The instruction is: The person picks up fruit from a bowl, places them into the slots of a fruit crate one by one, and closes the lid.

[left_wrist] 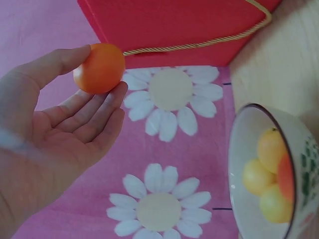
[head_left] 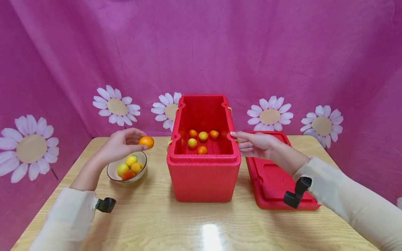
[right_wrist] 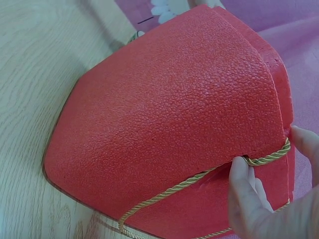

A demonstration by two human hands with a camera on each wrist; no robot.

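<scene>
Above the bowl, my left hand [head_left: 120,148] pinches a small smooth orange fruit [head_left: 146,142] between thumb and fingertips; the left wrist view shows the same fruit [left_wrist: 102,68] at the finger ends. A patterned bowl [head_left: 113,169] below it holds several yellow and orange-red fruits [head_left: 131,160]. In the middle stands a red foam box [head_left: 204,181], uncovered, with several yellow and orange fruits [head_left: 202,136] on its floor. My right hand [head_left: 259,144] grips the box's right wall, thumb at the rim and fingers on the outer side beside the gold rope [right_wrist: 174,189].
The red lid [head_left: 276,181] lies on the wooden table [head_left: 201,223] to the right of the box. Behind the table hangs a magenta cloth [head_left: 201,48] printed with large white daisies. Gold rope loops run along the box's sides.
</scene>
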